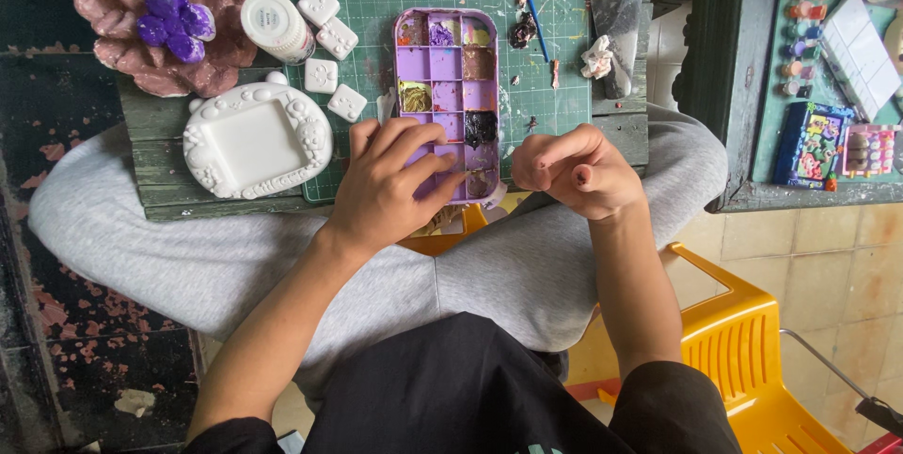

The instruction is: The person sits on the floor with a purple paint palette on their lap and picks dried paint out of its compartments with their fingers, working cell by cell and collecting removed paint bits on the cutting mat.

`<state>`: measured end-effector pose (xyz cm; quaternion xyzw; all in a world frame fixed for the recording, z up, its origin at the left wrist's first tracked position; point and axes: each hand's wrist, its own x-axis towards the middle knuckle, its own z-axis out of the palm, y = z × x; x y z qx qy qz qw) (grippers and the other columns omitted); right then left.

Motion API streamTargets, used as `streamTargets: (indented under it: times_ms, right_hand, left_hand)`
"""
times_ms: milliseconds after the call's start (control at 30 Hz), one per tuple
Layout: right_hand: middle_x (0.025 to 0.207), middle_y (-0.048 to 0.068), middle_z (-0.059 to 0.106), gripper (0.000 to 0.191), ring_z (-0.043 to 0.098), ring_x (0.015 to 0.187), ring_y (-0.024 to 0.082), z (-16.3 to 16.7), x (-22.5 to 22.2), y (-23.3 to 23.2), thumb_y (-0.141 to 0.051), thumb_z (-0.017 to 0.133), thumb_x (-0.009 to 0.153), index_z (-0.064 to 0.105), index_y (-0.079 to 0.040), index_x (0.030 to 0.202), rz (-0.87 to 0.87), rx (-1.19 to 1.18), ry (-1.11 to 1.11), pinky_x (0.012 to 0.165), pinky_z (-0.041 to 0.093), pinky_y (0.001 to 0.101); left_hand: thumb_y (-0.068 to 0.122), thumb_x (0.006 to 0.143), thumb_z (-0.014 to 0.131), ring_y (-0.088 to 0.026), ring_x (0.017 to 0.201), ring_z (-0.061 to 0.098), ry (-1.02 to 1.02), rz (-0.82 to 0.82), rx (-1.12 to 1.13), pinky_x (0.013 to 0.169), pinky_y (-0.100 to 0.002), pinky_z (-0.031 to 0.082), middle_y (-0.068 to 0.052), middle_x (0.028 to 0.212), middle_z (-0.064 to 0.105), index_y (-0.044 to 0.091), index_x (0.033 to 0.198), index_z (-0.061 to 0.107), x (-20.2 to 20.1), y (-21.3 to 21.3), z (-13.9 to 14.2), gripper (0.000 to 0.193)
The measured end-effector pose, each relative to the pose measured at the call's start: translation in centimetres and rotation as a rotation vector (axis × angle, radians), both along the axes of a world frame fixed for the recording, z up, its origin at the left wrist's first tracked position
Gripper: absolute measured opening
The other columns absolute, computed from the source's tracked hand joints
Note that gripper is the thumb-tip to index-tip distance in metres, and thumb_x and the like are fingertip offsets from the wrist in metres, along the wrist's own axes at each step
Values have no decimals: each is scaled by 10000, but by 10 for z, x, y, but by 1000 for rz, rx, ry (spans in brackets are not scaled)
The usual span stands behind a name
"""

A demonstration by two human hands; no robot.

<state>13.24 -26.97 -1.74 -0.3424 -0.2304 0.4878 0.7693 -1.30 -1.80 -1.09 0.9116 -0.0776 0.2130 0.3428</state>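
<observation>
your left hand lies with fingers spread on the purple paint tray. your right hand is curled shut beside it, holding nothing visible. a white frame sits left, with a brush beyond on the green mat.

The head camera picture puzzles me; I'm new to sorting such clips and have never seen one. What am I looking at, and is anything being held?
The one picture comes from a camera worn on a person's head, looking down, so you see their own arms, grey trouser legs and a yellow chair. They sit at a small wooden table with a green cutting mat on it. The left hand rests its fingers on the near end of a purple paint tray. The right hand is curled loosely beside the tray; whether it pinches something small, I cannot tell. Nearby lie a white moulded frame, four small white pieces, a white jar, a pink flower shape with purple centre and a blue brush.
</observation>
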Motion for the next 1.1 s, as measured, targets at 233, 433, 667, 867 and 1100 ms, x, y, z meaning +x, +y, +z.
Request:
streamTargets:
  times_ms: [233,433,667,867,1100]
  right_hand:
    - [1057,67,679,261,617,983,118,32,-6,4,-77,775,951,742,4,1197,-319,-534,-432,908,494,264]
    - [1190,89,668,362,608,937,152,47,9,2,-31,803,952,706,-35,1301,-722,-956,-1249,795,506,272]
    - [1220,116,635,405,568,1056,271,32,32,6,-3,790,988,687,-14,1380,-654,-1002,-1722,916,512,375]
    - [1135,105,639,232,562,1018,317,28,40,11,-13,779,1002,743,-10,1231,-659,-1013,-1814,914,482,418]
    - [1107,110,655,176,615,1018,300,40,24,23,16,768,1002,740,-19,1172,-695,-890,-1717,882,511,404]
  left_hand:
    - [236,872,836,-207,1140,594,0,-11,-9,1004,-409,358,-11,1173,677,87,933,756,-2,1,0,180]
    - [252,899,831,-211,1143,592,-18,-3,8,1006,-410,361,-15,1178,679,85,948,757,-2,-1,-3,190]
    - [265,896,831,-220,1143,597,-14,1,16,999,-420,359,-24,1178,686,92,936,762,-1,-2,-3,191]
    - [267,898,834,-224,1148,598,-6,3,22,1002,-422,358,-19,1180,685,94,939,765,-2,-2,-2,190]
    - [275,895,833,-223,1145,598,-7,0,16,1005,-423,359,-20,1183,684,92,938,762,-1,-2,-2,201]
